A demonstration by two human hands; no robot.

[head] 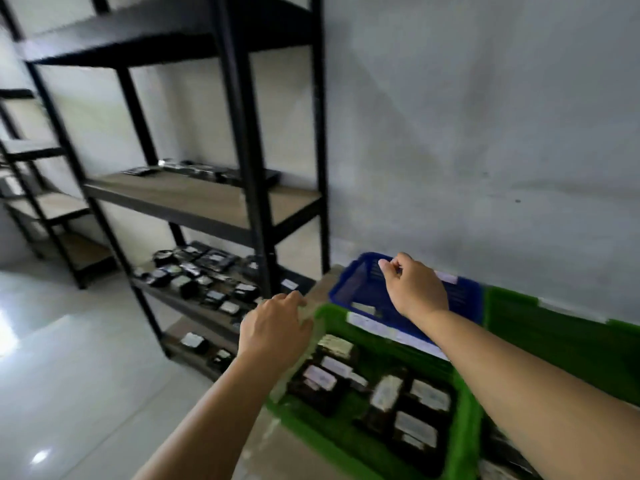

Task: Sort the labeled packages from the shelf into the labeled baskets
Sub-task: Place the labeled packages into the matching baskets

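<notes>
Nearest you, the dark labeled packages [382,393] in the green basket [464,431] look light and soft, so take one by its edges, while your right hand [414,287] pinches the blue basket [360,285] rim and your left hand [275,329] rests curled on the green rim.

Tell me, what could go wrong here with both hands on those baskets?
The right hand pinches the far rim of the blue basket, which sits tilted on the green basket; a pull might tip it onto the labeled packages below. The left hand grips the green basket's corner, which seems to overhang its support, so a tug could slide it off. The picture is blurred, so labels may be misread.
</notes>
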